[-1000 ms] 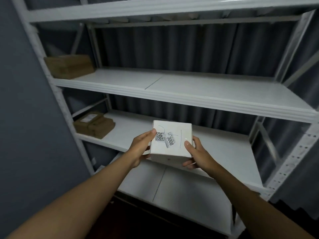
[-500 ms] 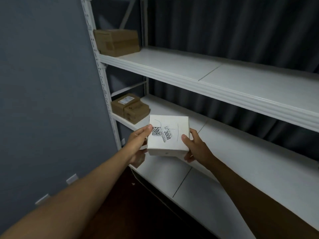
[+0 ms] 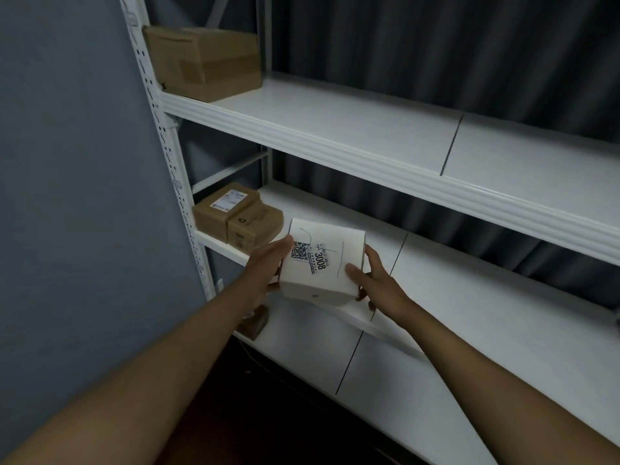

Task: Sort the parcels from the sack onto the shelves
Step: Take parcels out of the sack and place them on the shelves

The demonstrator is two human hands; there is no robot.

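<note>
Head view: both hands, left hand (image 3: pixel 265 270) and right hand (image 3: pixel 375 283), have their fingers clamped on the white parcel (image 3: pixel 322 263) over the middle shelf (image 3: pixel 469 297); a loose hold could drop it past the edge.

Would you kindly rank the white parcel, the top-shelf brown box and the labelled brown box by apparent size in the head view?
1. Top-shelf brown box
2. White parcel, though nearer the camera, so unsure
3. Labelled brown box
</note>
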